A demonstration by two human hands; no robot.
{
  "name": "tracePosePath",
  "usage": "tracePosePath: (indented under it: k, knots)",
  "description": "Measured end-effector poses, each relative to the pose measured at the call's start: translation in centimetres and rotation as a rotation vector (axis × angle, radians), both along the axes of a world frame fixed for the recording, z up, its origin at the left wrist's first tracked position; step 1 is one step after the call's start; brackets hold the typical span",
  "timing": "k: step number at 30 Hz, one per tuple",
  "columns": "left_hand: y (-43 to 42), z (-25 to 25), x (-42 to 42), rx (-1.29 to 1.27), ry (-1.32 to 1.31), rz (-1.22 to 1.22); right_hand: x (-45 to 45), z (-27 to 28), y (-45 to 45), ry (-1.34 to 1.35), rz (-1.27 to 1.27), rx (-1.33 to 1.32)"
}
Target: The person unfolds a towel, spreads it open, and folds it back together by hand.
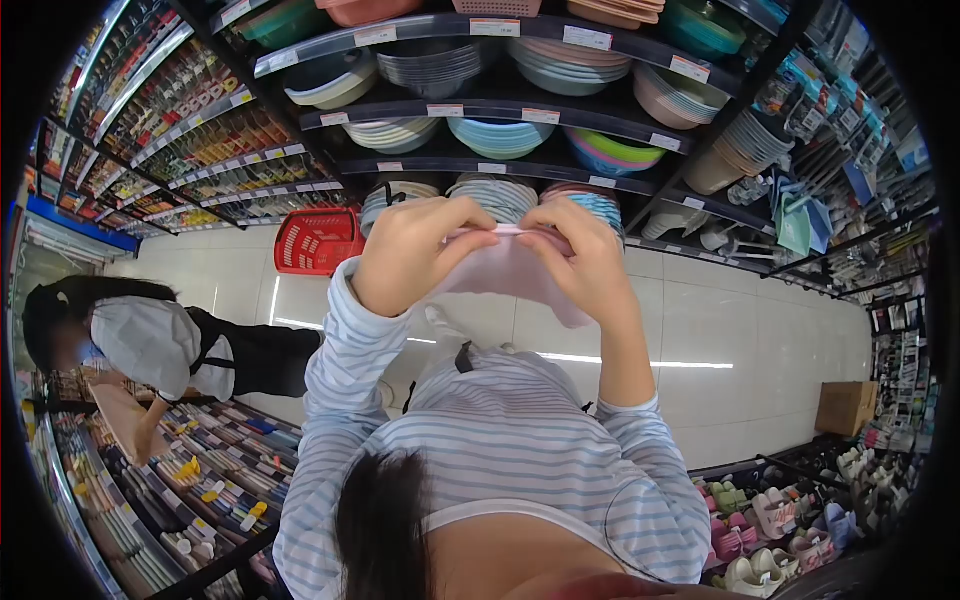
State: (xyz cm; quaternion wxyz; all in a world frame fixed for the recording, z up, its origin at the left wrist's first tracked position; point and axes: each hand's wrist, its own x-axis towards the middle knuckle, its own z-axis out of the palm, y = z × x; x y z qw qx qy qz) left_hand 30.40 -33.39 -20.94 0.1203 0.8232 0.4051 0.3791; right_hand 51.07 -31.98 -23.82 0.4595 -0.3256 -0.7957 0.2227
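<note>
A pale pink, thin cloth (508, 272) hangs from both hands in front of my chest. My left hand (415, 245) pinches its upper edge between thumb and fingers. Close beside it, my right hand (585, 260) grips the same edge, with the two thumbs almost meeting. The cloth drops below the fingers and its lower part flares to the right. Whether it is a towel or another fabric item I cannot tell. Behind the hands, stacked basins (492, 200) fill the lowest shelf, partly hidden by my fingers.
Shelves of basins (500, 137) rise ahead. A red shopping basket (318, 242) sits on the tiled floor (700, 330) to the left. Another person (160, 335) handles goods at the left rack. Slippers (775, 512) and a cardboard box (845, 408) are at the right.
</note>
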Motion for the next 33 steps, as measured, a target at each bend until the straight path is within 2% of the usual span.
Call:
tracePosePath:
  k: [12, 15, 24, 27, 33]
  knots:
    - [-0.7, 1.6, -0.8, 0.071, 0.035, -0.07, -0.3, -0.5, 0.0, 0.215, 0.223, -0.118]
    - [-1.0, 2.4, -1.0, 0.067, 0.089, -0.088, -0.3, 0.6, -0.6, 0.114, 0.137, -0.365]
    - [-1.1, 2.7, -1.1, 0.053, 0.071, -0.007, -2.0, -0.1, 0.6, 0.024, 0.026, -0.092]
    - [-1.1, 3.1, -0.9, 0.067, 0.026, 0.038, -3.3, -1.4, 1.0, 0.07, -0.03, -0.082]
    - [-0.8, 3.3, -2.3, 0.092, 0.019, 0.094, -3.3, -3.5, 1.9, -0.057, -0.04, -0.048]
